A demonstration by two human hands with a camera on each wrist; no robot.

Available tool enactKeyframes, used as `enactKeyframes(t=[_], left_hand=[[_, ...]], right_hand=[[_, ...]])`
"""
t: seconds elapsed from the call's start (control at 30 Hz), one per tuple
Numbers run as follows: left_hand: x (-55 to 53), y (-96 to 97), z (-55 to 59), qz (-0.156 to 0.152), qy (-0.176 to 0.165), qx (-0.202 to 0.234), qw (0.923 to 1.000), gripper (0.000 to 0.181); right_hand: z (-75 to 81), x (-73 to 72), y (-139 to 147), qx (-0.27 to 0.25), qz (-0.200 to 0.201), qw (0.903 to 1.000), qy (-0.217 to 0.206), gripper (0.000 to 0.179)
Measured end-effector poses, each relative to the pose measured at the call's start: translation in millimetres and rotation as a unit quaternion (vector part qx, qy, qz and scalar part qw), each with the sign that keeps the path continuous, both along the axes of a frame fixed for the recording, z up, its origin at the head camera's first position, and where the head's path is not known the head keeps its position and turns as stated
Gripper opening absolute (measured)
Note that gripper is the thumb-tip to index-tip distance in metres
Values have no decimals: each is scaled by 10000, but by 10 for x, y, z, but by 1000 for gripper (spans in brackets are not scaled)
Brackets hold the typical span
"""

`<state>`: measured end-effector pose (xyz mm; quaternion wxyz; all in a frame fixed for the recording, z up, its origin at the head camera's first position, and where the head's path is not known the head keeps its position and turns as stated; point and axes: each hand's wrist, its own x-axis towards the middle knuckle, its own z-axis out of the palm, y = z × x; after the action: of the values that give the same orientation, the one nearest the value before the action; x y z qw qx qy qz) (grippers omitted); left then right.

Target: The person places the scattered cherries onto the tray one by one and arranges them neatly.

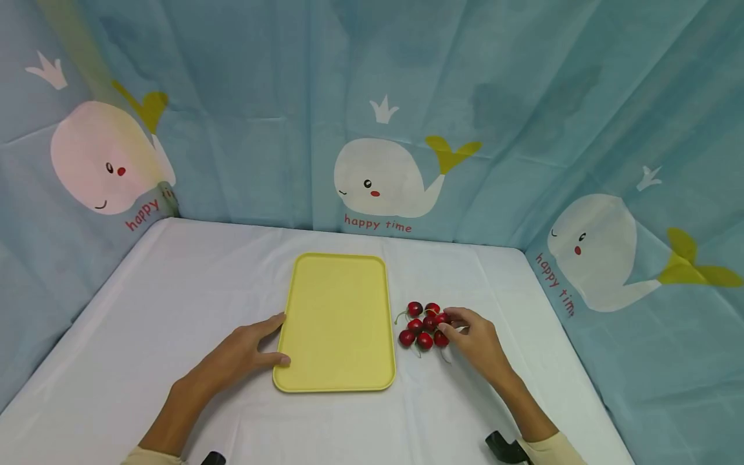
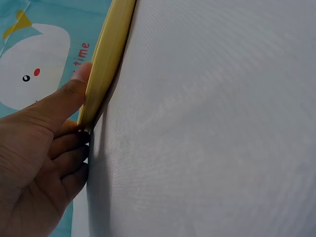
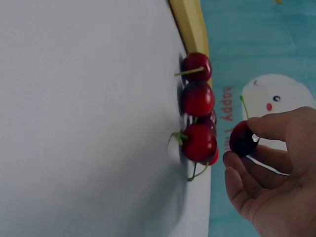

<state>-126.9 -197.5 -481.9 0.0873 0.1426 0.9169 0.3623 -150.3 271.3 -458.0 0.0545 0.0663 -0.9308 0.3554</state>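
A yellow rectangular tray (image 1: 340, 323) lies on the white tablecloth. My left hand (image 1: 247, 349) is at its left edge, with the thumb on the rim and the index finger touching the side farther back; the left wrist view shows the other fingers bent beside the tray's edge. To the right of the tray sits a cluster of dark red cherries (image 1: 424, 340), some with green stems. My right hand (image 1: 479, 342) pinches one cherry (image 3: 244, 139) between thumb and fingers. In the right wrist view this cherry is apart from the others, raised off the cloth.
White cloth (image 1: 221, 278) covers the table. Blue curtains (image 1: 250, 129) printed with whales stand behind it and along both sides. Black devices (image 1: 507, 447) are strapped near the wrists, at the bottom of the head view.
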Motion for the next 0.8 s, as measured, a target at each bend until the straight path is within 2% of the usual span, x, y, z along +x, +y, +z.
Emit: enactKeyframes(t=[0.37,0.57,0.8], left_hand=[[8,-3,6,-33,40,73,10000,98],[7,-2,2,-9,51,46,10000,98],[16,-7,-6,5,23,105,9999,98]], right_hand=[[71,101,-255,-206,365,9991,64,35],[109,158,-378,-535,555,9970,-117,32],[118,196,-542,-607,687,9953,-316,32]])
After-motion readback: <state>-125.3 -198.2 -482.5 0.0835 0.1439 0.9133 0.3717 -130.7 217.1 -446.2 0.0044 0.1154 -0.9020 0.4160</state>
